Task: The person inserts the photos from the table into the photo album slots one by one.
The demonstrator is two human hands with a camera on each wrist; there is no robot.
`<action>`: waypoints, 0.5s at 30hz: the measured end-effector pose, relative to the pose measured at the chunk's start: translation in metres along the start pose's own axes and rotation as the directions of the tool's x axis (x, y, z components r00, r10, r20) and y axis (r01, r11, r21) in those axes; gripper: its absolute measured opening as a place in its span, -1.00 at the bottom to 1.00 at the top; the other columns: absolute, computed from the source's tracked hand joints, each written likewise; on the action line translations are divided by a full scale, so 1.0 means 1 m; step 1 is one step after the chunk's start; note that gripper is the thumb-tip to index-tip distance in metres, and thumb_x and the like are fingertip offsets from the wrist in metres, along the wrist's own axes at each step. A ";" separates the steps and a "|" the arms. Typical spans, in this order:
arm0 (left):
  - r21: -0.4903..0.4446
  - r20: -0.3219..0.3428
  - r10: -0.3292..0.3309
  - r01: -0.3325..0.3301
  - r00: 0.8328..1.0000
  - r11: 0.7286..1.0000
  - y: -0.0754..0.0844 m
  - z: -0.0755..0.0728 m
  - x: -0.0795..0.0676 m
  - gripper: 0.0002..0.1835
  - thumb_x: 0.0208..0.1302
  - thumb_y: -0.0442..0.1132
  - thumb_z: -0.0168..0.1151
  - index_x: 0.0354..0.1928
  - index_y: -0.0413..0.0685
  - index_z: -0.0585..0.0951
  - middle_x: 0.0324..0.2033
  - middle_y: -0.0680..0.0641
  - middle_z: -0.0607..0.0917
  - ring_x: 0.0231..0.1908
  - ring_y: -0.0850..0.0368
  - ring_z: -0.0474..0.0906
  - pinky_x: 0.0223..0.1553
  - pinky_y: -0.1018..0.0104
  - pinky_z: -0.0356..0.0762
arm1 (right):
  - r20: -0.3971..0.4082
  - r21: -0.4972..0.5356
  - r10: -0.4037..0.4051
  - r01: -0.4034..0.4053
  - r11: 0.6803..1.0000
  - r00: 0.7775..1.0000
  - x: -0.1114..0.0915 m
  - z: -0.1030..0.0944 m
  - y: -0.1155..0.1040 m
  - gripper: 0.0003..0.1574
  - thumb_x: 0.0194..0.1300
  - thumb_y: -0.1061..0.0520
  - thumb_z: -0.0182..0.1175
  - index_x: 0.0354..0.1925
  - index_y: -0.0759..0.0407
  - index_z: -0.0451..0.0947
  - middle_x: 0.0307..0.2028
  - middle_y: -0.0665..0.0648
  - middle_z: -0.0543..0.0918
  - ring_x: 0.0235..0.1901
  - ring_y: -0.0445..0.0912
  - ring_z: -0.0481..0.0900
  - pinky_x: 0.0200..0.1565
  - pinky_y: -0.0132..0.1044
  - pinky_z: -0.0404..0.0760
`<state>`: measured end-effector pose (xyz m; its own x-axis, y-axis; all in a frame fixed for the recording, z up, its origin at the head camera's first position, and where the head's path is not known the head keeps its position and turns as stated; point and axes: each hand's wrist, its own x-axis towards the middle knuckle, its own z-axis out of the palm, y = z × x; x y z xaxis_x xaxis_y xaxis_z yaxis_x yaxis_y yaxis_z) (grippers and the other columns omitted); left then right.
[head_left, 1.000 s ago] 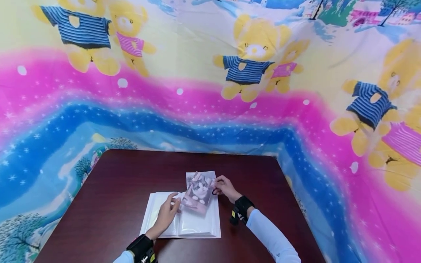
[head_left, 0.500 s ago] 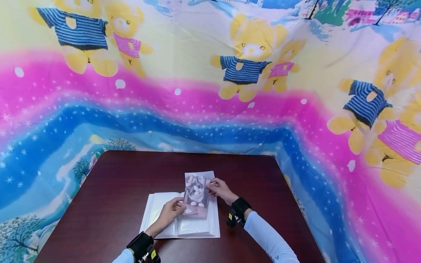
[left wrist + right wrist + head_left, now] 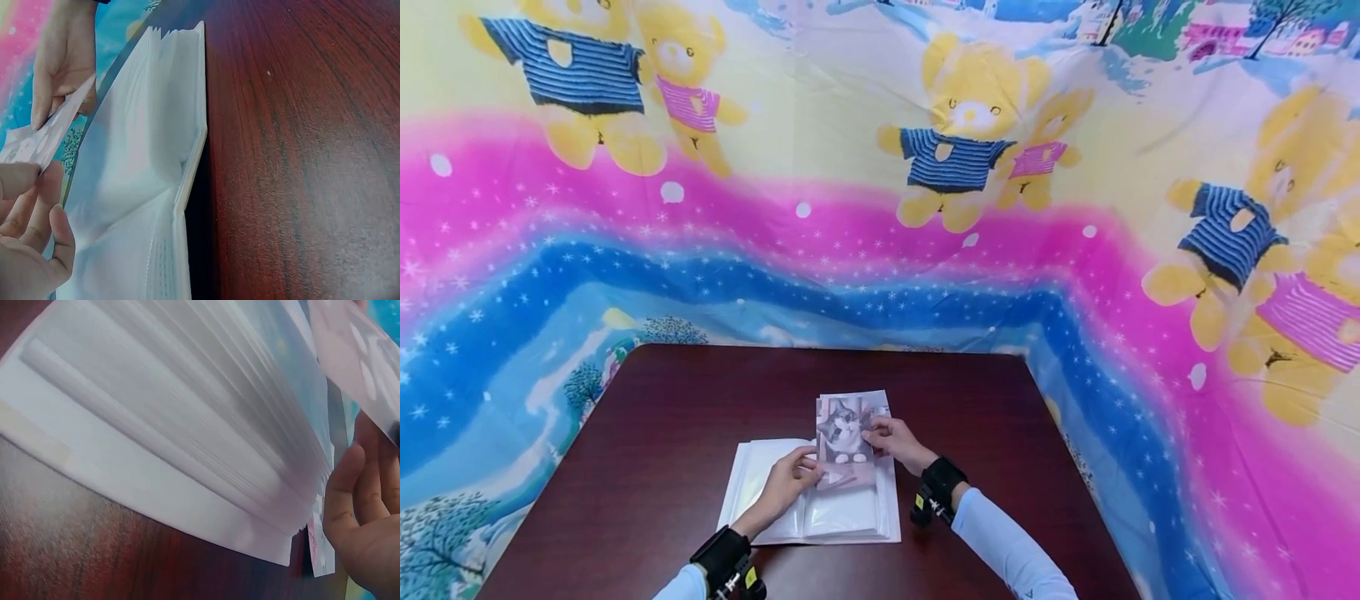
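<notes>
A cat photo (image 3: pixel 844 433) is held upright above the right page of an open white photo album (image 3: pixel 846 510). My left hand (image 3: pixel 784 487) pinches its lower left edge between thumb and finger, as the left wrist view shows with the photo (image 3: pixel 47 137) seen nearly edge-on. From the other side, my right hand (image 3: pixel 901 444) grips the photo's right edge. The right wrist view has the right hand (image 3: pixel 365 506) beside the album's stacked clear sleeves (image 3: pixel 187 419); its fingertips are partly hidden by the photo.
Behind the held photo, another pale sheet (image 3: pixel 880 402) lies at the album's far edge, mostly covered. The dark wooden table (image 3: pixel 700 392) surrounds the album. A printed bear curtain (image 3: pixel 820 250) hangs along the table's back and sides.
The photo has turned from a slant to nearly upright and shifted slightly left. My right hand moved left with it, while my left hand came onto its lower left edge.
</notes>
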<state>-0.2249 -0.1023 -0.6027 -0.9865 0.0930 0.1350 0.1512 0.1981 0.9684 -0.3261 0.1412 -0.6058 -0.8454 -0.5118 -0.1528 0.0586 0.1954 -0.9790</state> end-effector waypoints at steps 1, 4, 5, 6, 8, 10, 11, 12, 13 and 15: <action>0.007 -0.015 -0.007 0.007 1.000 1.000 -0.006 0.000 0.002 -0.61 0.24 -0.50 0.29 0.09 -0.53 0.50 -0.34 -0.30 0.69 -0.41 -0.12 0.69 -0.37 0.30 0.62 | 0.014 0.006 0.016 -0.016 1.000 1.000 0.000 0.000 0.000 -0.82 0.45 0.18 0.16 -0.22 0.26 0.37 -0.44 -0.02 0.48 -0.36 -0.16 0.51 -0.23 -0.16 0.60; 0.040 -0.063 -0.015 0.017 0.998 0.999 -0.017 0.000 0.009 -0.59 0.23 -0.45 0.33 0.11 -0.43 0.53 -0.35 -0.15 0.70 -0.43 0.03 0.69 -0.38 0.36 0.59 | 0.058 -0.003 0.028 -0.028 1.000 0.998 -0.001 0.003 0.000 -0.77 0.42 0.19 0.19 -0.32 0.23 0.34 -0.53 -0.02 0.41 -0.45 -0.14 0.44 -0.34 -0.23 0.45; 0.051 -0.073 -0.016 0.020 0.997 0.999 -0.017 -0.001 0.011 -0.59 0.24 -0.45 0.33 0.12 -0.41 0.54 -0.34 -0.14 0.70 -0.42 0.03 0.69 -0.38 0.35 0.59 | 0.068 -0.008 0.027 -0.027 1.000 0.997 -0.002 0.003 0.001 -0.73 0.41 0.20 0.20 -0.35 0.21 0.31 -0.56 -0.02 0.38 -0.48 -0.13 0.41 -0.36 -0.23 0.40; 0.059 -0.087 -0.003 0.008 0.996 0.998 -0.017 -0.001 0.012 -0.59 0.24 -0.45 0.32 0.12 -0.40 0.54 -0.33 -0.15 0.70 -0.41 0.01 0.69 -0.38 0.34 0.60 | 0.068 -0.012 0.020 -0.019 1.000 0.997 -0.002 0.004 0.001 -0.71 0.40 0.21 0.21 -0.37 0.20 0.29 -0.57 -0.02 0.36 -0.50 -0.12 0.40 -0.38 -0.24 0.38; 0.100 -0.114 0.056 -0.045 0.992 0.994 -0.019 -0.001 0.013 -0.60 0.24 -0.46 0.31 0.12 -0.39 0.54 -0.32 -0.17 0.71 -0.39 -0.02 0.69 -0.36 0.31 0.62 | 0.046 -0.015 0.007 -0.007 1.000 0.999 -0.003 0.003 0.002 -0.71 0.39 0.24 0.22 -0.38 0.21 0.30 -0.58 -0.01 0.40 -0.50 -0.12 0.44 -0.38 -0.28 0.44; 0.184 -0.135 0.132 -0.106 0.982 0.977 -0.020 0.001 0.012 -0.62 0.22 -0.49 0.30 0.10 -0.37 0.55 -0.29 -0.21 0.71 -0.37 -0.06 0.68 -0.34 0.25 0.63 | -0.004 0.006 0.001 -0.001 1.000 1.000 -0.003 0.001 0.002 -0.75 0.39 0.25 0.22 -0.34 0.24 0.32 -0.57 -0.01 0.39 -0.48 -0.11 0.49 -0.36 -0.26 0.54; 0.246 -0.133 0.179 -0.142 0.975 0.959 -0.021 0.003 0.010 -0.62 0.20 -0.50 0.31 0.08 -0.38 0.56 -0.27 -0.23 0.70 -0.34 -0.08 0.68 -0.33 0.21 0.64 | -0.033 0.017 -0.006 0.006 1.000 0.999 -0.002 0.000 0.002 -0.77 0.39 0.26 0.21 -0.31 0.26 0.33 -0.56 -0.01 0.39 -0.47 -0.11 0.51 -0.34 -0.24 0.57; 0.318 -0.116 0.228 -0.181 0.967 0.931 -0.021 0.004 0.008 -0.62 0.18 -0.50 0.33 0.06 -0.38 0.57 -0.24 -0.24 0.69 -0.32 -0.09 0.66 -0.30 0.16 0.63 | -0.066 0.029 -0.010 0.012 1.000 0.998 -0.001 -0.002 0.002 -0.79 0.40 0.27 0.19 -0.29 0.28 0.33 -0.56 -0.01 0.38 -0.46 -0.11 0.53 -0.31 -0.21 0.61; 0.387 -0.081 0.275 -0.224 0.958 0.895 -0.022 0.006 0.007 -0.62 0.16 -0.49 0.35 0.04 -0.37 0.58 -0.22 -0.24 0.68 -0.27 -0.10 0.65 -0.26 0.12 0.63 | -0.098 0.045 -0.011 0.015 0.999 0.995 0.000 -0.004 0.001 -0.80 0.41 0.28 0.17 -0.28 0.30 0.31 -0.56 -0.01 0.35 -0.44 -0.11 0.53 -0.28 -0.18 0.63; 0.526 0.046 0.362 -0.330 0.931 0.784 -0.025 0.008 0.004 -0.62 0.12 -0.43 0.42 0.01 -0.33 0.60 -0.15 -0.24 0.66 -0.16 -0.12 0.62 -0.19 0.04 0.60 | -0.170 0.072 -0.020 0.032 0.997 0.985 0.006 -0.008 -0.001 -0.78 0.43 0.31 0.14 -0.29 0.34 0.26 -0.57 0.00 0.28 -0.46 -0.10 0.47 -0.23 -0.12 0.63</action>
<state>-0.2317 -0.0991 -0.6277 -0.8610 0.2032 0.4663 0.4778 0.6374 0.6045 -0.3354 0.1444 -0.6049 -0.9243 -0.3659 -0.1085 0.0697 0.1177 -0.9906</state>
